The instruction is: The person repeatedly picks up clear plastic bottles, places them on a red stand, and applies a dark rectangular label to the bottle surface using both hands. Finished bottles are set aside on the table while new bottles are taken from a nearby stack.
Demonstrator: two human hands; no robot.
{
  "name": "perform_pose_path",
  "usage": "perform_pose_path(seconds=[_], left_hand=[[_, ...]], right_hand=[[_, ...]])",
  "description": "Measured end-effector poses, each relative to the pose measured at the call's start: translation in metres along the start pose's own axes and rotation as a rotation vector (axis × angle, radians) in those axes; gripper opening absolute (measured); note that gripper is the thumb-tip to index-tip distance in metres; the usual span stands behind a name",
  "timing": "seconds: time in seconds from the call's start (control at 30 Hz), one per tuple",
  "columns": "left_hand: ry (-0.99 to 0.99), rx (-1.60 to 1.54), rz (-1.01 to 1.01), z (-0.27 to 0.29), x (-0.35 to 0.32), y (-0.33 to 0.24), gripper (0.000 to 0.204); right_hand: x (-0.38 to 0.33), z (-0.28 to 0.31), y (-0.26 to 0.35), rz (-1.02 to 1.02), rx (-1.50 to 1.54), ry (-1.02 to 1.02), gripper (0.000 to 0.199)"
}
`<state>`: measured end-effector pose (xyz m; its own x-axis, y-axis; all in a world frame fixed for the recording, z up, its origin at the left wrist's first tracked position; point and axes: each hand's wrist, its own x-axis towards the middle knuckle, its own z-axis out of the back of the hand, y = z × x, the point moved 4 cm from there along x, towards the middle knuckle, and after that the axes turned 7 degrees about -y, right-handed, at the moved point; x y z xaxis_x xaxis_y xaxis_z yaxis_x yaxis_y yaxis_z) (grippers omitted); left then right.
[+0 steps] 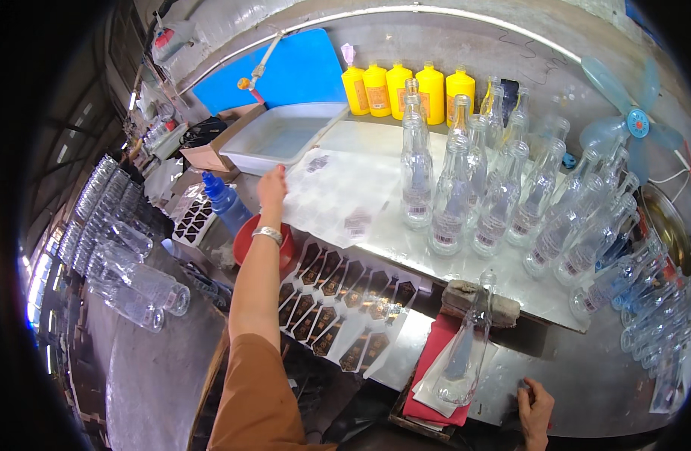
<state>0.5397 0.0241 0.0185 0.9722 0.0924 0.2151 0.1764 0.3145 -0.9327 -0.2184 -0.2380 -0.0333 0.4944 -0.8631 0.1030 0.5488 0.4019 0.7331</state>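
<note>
Right, here is the bench from the top down, biggest thing first.

Bench: a long shiny metal worktable [511, 289] runs across the view, wet-looking and crowded.
Tray: a shallow white plastic tray [281, 135] sits at the far left of the table, a blue board standing behind it.
Bottle crowd: upright clear glass bottles [503, 188] with small labels stand massed on the right half; five yellow plastic bottles [402, 90] line the back wall.
Label sheets: white sheets of dark shield-shaped stickers [338, 301] lie overlapped along the near edge, just right of the forearm.
Near bottle: one empty clear glass bottle [466, 353] lies tilted on a red cloth [436, 376] with clear film under it, neck pointing away toward a grey block.
Left hand: the left hand [272, 184] is stretched far out over a pale backing sheet [330, 192], fingers curled downward at its edge; whether it pinches anything, I cannot tell.
Right hand: the right hand [536, 410] rests at the lower edge, near the lying bottle but apart from it, fingers bent on the table, gripping nothing visible.
</note>
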Motion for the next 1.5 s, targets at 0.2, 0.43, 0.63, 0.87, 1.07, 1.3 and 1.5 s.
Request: perform_pose_path(seconds=[0.2,0.43,0.63,0.87,1.07,1.3,1.5], left_hand=[[0.091,0.736,-0.539,-0.056,-0.043,-0.037,0.045],[0.196,0.951,-0.577,-0.052,-0.076,-0.051,0.049],[0.158,1.008,-0.652,-0.038,-0.111,-0.052,0.047],[0.165,0.936,-0.711,-0.004,-0.183,-0.059,0.049],[0.254,0.766,-0.757,0.021,-0.228,-0.064,0.056],[0.253,0.782,-0.705,0.026,-0.194,-0.057,0.056],[0.251,0.775,-0.775,0.038,-0.220,-0.047,0.052]], right_hand=[[0.004,-0.006,0.004,0.010,-0.035,0.006,0.024],[0.006,-0.006,0.015,0.032,-0.106,0.011,0.024],[-0.002,-0.002,0.017,0.041,-0.049,-0.017,0.024],[-0.017,0.009,0.007,0.054,-0.048,-0.021,0.025],[-0.025,0.017,0.008,0.074,-0.022,-0.045,0.024],[-0.027,0.019,0.023,0.132,-0.013,-0.043,0.026],[-0.036,0.020,0.021,0.131,-0.036,-0.056,0.026]])
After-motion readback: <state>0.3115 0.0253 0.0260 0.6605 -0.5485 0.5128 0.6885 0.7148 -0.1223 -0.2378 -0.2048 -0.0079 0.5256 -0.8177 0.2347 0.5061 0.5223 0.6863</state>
